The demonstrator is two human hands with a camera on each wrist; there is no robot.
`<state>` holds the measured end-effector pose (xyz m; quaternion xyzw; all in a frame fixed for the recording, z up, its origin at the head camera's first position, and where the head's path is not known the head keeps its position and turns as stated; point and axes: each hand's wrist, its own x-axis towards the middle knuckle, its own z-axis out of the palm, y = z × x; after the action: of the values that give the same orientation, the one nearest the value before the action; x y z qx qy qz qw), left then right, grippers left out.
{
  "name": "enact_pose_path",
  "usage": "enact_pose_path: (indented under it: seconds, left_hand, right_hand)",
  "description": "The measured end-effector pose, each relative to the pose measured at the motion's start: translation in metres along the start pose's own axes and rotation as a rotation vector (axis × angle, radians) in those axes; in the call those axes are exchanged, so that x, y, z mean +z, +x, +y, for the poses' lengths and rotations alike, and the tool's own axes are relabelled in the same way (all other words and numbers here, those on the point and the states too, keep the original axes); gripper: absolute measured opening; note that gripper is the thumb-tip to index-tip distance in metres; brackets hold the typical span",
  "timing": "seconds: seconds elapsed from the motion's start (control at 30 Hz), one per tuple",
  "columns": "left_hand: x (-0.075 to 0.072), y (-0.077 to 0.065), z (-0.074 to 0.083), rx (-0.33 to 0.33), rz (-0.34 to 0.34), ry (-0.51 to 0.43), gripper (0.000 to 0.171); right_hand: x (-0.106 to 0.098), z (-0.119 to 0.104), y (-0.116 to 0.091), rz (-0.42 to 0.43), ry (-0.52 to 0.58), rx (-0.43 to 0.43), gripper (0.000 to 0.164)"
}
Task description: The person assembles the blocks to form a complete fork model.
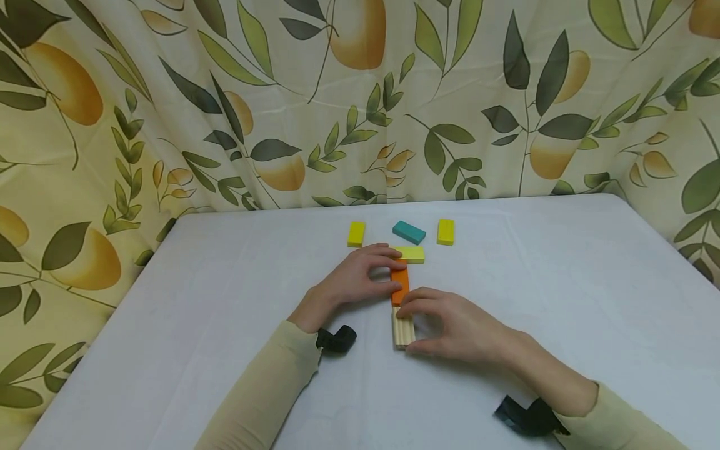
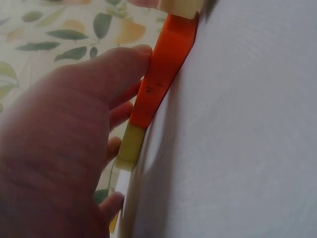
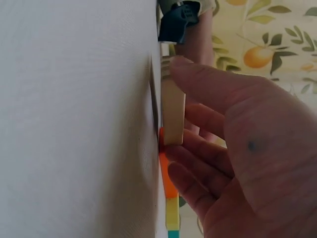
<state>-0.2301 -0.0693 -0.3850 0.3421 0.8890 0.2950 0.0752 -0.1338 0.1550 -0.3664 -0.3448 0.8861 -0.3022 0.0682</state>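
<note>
An orange wooden block (image 1: 400, 294) lies lengthwise on the white-covered table. My left hand (image 1: 360, 274) holds it from the left, thumb on its near part and a finger over its far part. Across its far end is a pale yellow block (image 1: 413, 255), with left fingertips right beside it. My right hand (image 1: 458, 326) grips a plain, grooved wooden block (image 1: 402, 332) by its two ends, thumb at the near one. That block lines up with the orange one, meeting its near end. In the right wrist view the plain block (image 3: 173, 111) overlaps the orange block (image 3: 168, 173).
Beyond the hands lie a yellow block (image 1: 356, 234) on the left, a slanted teal block (image 1: 409, 232) in the middle and another yellow block (image 1: 445, 232) on the right. A fruit-patterned curtain (image 1: 360, 125) hangs behind the table (image 1: 562, 281). Each wrist wears a black camera.
</note>
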Motion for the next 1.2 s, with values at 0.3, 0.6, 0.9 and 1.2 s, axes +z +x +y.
enact_pose_path:
  seconds: [0.3, 0.6, 0.9, 1.2]
  left_hand:
    - [-0.0001, 0.0008, -0.0011, 0.002, -0.003, -0.002, 0.040]
    - [0.0000, 0.0005, -0.0019, 0.013, 0.004, -0.008, 0.040]
    - [0.0011, 0.0010, -0.0026, 0.018, 0.006, -0.006, 0.040]
    - [0.0009, 0.0011, -0.0023, 0.019, 0.009, 0.005, 0.040]
  right_hand:
    - [0.0024, -0.0003, 0.0002, -0.024, -0.057, -0.005, 0.045]
    - [-0.0005, 0.0002, -0.0009, -0.009, -0.077, -0.027, 0.045]
    - [-0.0014, 0.0004, -0.0014, -0.006, -0.084, -0.040, 0.036]
    - [-0.0014, 0.0003, -0.0017, 0.007, -0.111, -0.062, 0.036]
